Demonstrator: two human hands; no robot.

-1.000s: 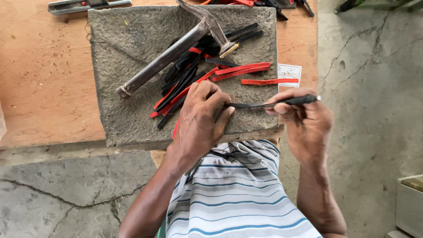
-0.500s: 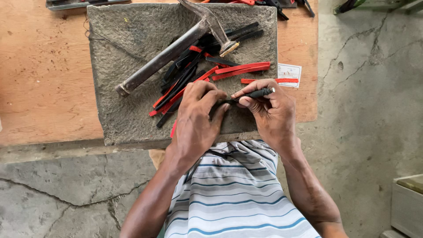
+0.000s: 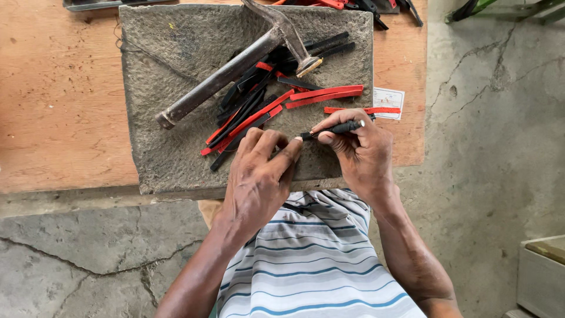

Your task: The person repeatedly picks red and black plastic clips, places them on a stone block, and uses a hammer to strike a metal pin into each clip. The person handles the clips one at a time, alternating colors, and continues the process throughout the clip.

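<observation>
Hands meet over the near edge of the grey stone slab point(image 3: 176, 70), the right hand point(image 3: 360, 154) pinching a thin black strip point(image 3: 334, 128) whose end the left hand point(image 3: 259, 176) grips.

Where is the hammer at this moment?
In the head view the hammer lies slanted on the grey stone slab, across the pile of black and red strips, above the left hand, not touching either hand.

A small white rectangular label point(image 3: 389, 102) with red and blue print lies on the bench point(image 3: 59, 106), beside the stone slab point(image 3: 176, 53).
</observation>
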